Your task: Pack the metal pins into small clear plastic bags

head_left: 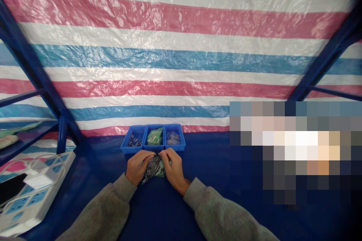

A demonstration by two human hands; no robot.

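Observation:
Both hands are close together over a small pile in front of the bins. My left hand (137, 165) is closed, thumb against fingers, at a small dark piece too small to name. Opposite it, my right hand (173, 166) pinches in the same way, and its fingertips nearly meet the left ones. Under and between them lies a heap of thin black-and-silver rods (154, 168), with clear and greenish plastic bags (161, 170) among them. Behind stand three blue bins: the left bin (125, 145) has similar rods, the middle bin (154, 148) green bags, the right bin (182, 144) clear bags.
The dark blue table (164, 211) carries everything. At the left lie a white power strip (42, 203) with plugged-in chargers and cables, and a black phone-like slab (11, 188). Blue metal posts (36, 69) rise at both sides. A striped plastic sheet (175, 56) hangs behind. The right side is pixelated.

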